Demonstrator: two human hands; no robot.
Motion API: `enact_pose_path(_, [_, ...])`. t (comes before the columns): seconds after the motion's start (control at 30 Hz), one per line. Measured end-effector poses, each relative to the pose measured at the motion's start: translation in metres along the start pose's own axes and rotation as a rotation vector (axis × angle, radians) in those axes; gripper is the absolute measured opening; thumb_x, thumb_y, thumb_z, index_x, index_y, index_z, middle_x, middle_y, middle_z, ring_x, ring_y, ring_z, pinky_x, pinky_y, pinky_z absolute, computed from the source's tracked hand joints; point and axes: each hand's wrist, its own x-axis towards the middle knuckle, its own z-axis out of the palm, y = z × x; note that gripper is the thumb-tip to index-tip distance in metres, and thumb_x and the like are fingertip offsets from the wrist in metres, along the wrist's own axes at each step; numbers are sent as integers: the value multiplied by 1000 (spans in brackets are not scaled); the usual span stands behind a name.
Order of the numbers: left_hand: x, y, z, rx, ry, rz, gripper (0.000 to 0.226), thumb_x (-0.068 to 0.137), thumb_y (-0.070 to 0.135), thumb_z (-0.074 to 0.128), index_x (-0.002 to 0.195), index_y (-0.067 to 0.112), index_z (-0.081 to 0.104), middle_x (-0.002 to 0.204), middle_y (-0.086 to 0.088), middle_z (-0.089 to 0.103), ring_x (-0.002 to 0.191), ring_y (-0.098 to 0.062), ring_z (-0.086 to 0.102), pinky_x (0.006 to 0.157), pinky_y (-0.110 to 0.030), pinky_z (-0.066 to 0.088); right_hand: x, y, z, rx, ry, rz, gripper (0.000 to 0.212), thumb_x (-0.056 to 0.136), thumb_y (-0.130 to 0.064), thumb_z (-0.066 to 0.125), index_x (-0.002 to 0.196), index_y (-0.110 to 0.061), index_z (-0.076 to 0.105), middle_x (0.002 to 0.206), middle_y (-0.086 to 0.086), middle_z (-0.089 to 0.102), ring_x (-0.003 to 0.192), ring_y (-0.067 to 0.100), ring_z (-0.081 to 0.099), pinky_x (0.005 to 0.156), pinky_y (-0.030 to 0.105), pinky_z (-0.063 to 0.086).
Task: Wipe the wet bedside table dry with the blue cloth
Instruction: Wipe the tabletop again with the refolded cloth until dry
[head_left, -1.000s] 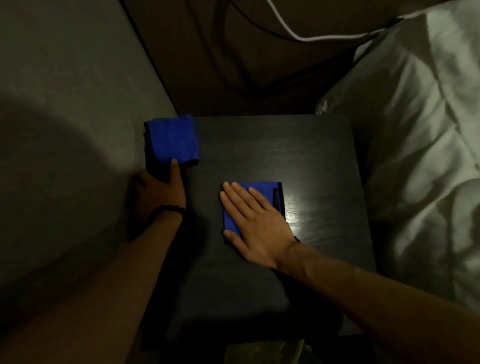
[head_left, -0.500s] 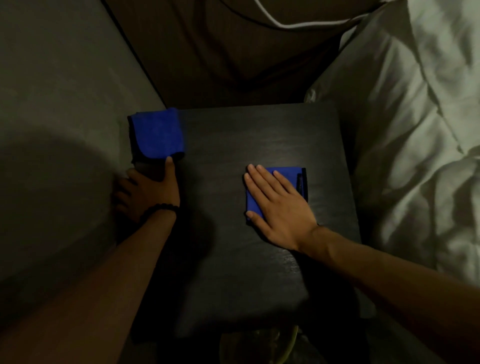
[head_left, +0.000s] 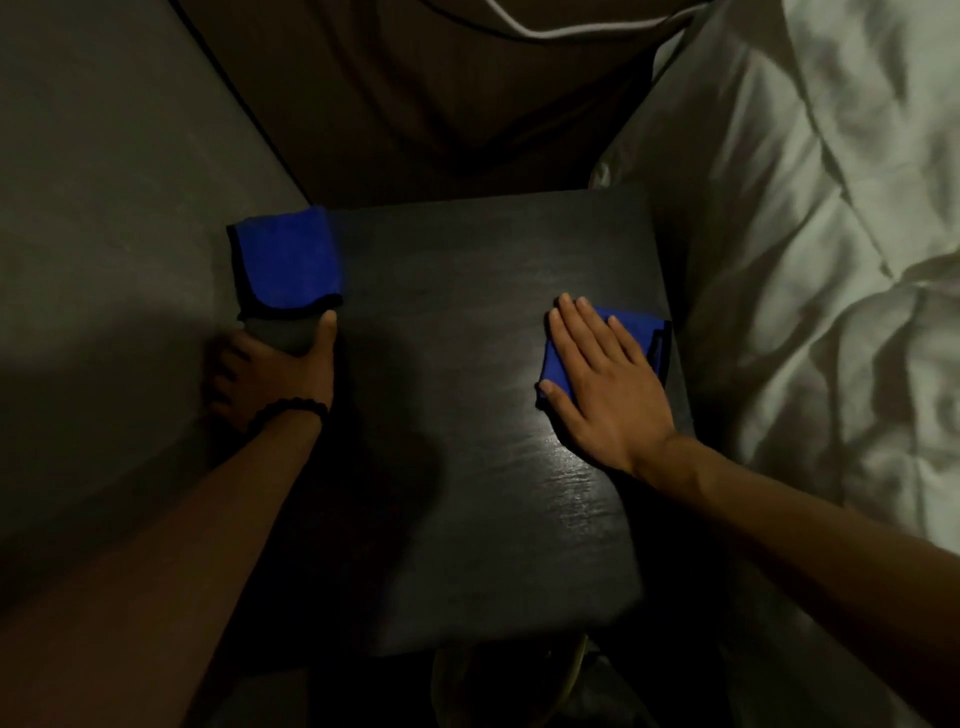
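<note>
1. Bed (head_left: 831, 260): white rumpled bedding fills the right side and butts against the desk's right edge.
2. Wall (head_left: 104, 208): grey, on the left, just beside the desk's left edge.
3. Desk (head_left: 467, 415): dark wood-grain top, roughly square, dimly lit. A glossy streaked sheen shows near its right front, just below the right wrist.
4. Left forearm comes in from the lower left, with a dark beaded bracelet (head_left: 291, 410) at the wrist.
5. Right hand (head_left: 608, 384): palm down, flat on the blue cloth near the desk's right edge. Fingers are extended and slightly spread, pressing the cloth rather than gripping it.
6. Left hand (head_left: 275, 369): at the desk's left edge, thumb on top and fingers curled over the side toward the wall. It grips the edge just below the second cloth, with the thumb tip close to that cloth's hem.
7. Second blue cloth (head_left: 285, 260): folded, dark-hemmed, on the back left corner of the desk and slightly overhanging the left edge.
8. Blue cloth (head_left: 639, 327): folded, mostly covered by the right hand. Blue shows past the fingertips and beside the thumb, at the desk's right edge, mid-depth.
</note>
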Motion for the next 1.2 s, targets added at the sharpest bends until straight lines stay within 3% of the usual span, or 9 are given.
enact_pose_path(0.4, [9, 3, -2, -35, -54, -26, 112, 69, 85, 44, 147, 10, 14, 152, -17, 20, 137, -39, 23, 109, -54, 19, -46, -4, 0, 89, -16, 252, 75, 104, -57, 15, 162, -11, 3, 171, 8, 0, 157, 20, -7, 128, 45, 2])
enact_pose_path(0.73, [12, 2, -1, -45, -38, -15, 107, 70, 84, 46, 143, 9, 23, 147, -18, 27, 133, -40, 28, 106, -52, 23, -71, -17, 5, 64, -43, 240, 74, 104, -56, 13, 162, -10, 4, 171, 9, 1, 158, 21, -4, 128, 46, 6])
enact_pose_path(0.93, [10, -1, 2, -69, -13, 0, 109, 68, 85, 45, 145, 12, 18, 148, -18, 26, 131, -41, 30, 105, -53, 25, -75, -26, 4, 39, -77, 198, 74, 104, -55, 14, 162, -11, 3, 171, 8, -2, 157, 21, -8, 127, 42, -2])
enact_pose_path(1.03, [10, -2, 1, -70, -36, 14, 108, 70, 85, 42, 147, 13, 13, 149, -17, 23, 131, -41, 31, 106, -54, 28, -72, -18, -5, 42, -62, 156, 74, 103, -55, 11, 162, -10, 11, 170, 11, 5, 157, 23, 2, 128, 45, 6])
enact_pose_path(1.2, [8, 0, -4, -35, -67, 22, 105, 73, 84, 38, 145, 10, 17, 145, -16, 25, 130, -39, 31, 104, -50, 28, -69, -27, -7, 62, -75, 322, 83, 98, -57, 1, 160, -2, -3, 169, 20, -7, 157, 29, -9, 127, 48, 2])
